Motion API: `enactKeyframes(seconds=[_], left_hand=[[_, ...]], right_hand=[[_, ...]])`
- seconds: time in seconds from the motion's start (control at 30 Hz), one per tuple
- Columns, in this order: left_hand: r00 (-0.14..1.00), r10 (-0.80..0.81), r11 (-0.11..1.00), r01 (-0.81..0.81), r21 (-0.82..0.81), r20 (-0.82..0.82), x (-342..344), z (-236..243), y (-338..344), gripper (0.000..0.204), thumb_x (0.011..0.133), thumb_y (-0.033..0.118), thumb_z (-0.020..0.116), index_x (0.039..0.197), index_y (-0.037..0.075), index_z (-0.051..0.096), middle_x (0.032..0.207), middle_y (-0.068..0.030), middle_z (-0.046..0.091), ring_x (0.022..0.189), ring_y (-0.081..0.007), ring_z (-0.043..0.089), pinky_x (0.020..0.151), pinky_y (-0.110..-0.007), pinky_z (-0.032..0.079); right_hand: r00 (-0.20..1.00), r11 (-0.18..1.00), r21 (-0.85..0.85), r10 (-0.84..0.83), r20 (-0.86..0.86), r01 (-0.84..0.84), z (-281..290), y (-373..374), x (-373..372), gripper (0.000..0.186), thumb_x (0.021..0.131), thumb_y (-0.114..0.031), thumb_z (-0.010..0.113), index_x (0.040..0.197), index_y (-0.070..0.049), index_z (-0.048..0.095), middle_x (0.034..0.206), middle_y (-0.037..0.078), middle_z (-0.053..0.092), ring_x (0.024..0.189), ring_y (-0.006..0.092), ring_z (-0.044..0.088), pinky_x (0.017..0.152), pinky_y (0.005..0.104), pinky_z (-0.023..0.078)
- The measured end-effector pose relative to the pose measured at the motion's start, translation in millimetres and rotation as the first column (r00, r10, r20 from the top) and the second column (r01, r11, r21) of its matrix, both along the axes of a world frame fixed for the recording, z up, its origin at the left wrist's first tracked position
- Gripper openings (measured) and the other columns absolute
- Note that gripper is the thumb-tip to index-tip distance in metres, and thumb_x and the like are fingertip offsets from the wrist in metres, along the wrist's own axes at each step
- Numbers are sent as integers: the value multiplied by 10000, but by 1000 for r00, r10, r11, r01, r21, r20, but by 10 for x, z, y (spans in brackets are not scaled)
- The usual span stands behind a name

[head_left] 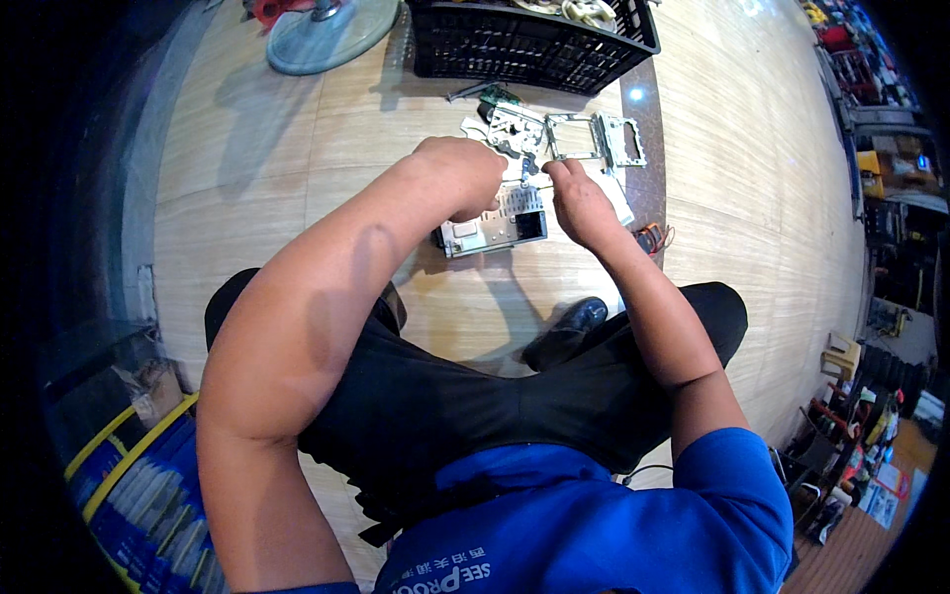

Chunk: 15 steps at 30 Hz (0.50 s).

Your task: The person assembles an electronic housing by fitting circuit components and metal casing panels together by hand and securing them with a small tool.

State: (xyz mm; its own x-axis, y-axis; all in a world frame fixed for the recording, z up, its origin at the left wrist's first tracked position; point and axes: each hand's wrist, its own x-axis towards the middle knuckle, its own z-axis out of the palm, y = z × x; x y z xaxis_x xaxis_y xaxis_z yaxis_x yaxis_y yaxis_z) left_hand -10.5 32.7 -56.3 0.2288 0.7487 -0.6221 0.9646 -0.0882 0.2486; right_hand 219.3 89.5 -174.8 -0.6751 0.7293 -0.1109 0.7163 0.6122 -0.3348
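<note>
My left hand (pixel 463 176) is curled above the left side of a silver metal box housing (pixel 490 230), which has slots and a dark opening at its right end. Its fingers bend inward, and whatever they hold is hidden. My right hand (pixel 584 203) pinches thumb and fingers together at the housing's upper right; what is in them is too small to make out. A small dark part (pixel 530 164) lies between the two hands. Just beyond are a silver metal mechanism plate (pixel 517 129) and an open metal frame (pixel 621 141).
A black plastic crate (pixel 534 45) stands at the far side, with a round glass-like disc base (pixel 332 45) to its left. An orange-and-black tool or meter (pixel 650 239) lies right of my hand. My shoe (pixel 569 332) rests on the tiled floor; cluttered shelves (pixel 861 416) line the right.
</note>
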Motion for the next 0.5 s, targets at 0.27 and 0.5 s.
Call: enactKeyframes(seconds=[0.27, 0.5], left_hand=[[1000, -14, 1000, 14, 2, -5, -20, -21, 7, 462, 953, 329, 718, 1332, 83, 620, 1211, -159, 711, 1175, -338, 663, 964, -466, 541], [1000, -12, 1000, 12, -7, -19, -9, -53, -5, 452, 956, 320, 716, 1324, 76, 624, 1208, -164, 713, 1162, -342, 669, 963, -467, 542]], right_hand=[[990, 999, -21, -44, 133, 47, 24, 59, -11, 277, 979, -86, 565, 1253, -52, 583, 1179, 232, 630, 973, 446, 671, 840, 509, 559], [999, 1000, -4, -13, 40, 14, 42, 28, 15, 318, 975, -81, 559, 1292, -56, 578, 1189, 248, 620, 992, 457, 666, 850, 510, 561]])
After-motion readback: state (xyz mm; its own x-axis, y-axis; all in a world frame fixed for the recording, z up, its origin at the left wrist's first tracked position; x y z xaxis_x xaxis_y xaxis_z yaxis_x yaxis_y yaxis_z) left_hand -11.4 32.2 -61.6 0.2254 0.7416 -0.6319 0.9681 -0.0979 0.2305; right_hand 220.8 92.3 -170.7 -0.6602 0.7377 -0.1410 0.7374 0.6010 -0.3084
